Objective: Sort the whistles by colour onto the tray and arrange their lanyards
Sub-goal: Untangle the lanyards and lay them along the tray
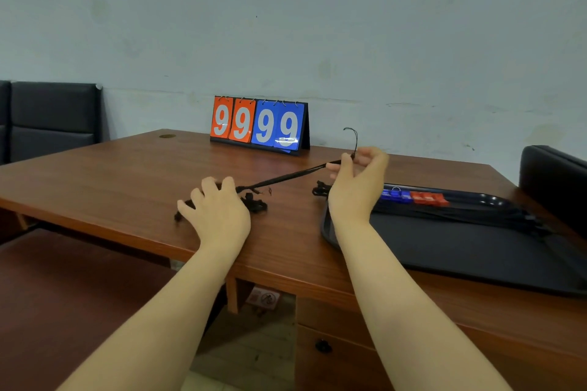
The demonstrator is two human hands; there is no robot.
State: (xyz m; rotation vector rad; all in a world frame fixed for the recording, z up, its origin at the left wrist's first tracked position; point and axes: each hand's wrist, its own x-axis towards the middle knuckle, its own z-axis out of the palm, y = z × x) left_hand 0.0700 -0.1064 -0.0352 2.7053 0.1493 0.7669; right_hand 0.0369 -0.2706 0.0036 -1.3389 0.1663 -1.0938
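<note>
- Left hand (217, 211), left of the tray (476, 251): fingers spread, pressed on a tangled lanyard pile (254, 203); any whistle beneath is hidden.
- Right hand (357, 187), at the tray's left edge: thumb and forefinger pinch a taut lanyard (286, 177).
- Blue whistles (395, 194) and red whistles (428, 198) sit along the tray's far rim, details blurred; the tray's right end is cut off.

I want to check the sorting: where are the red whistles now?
In the head view, the red whistles lie on the far part of the tray, at the right side, directly right of the blue whistles.
</note>
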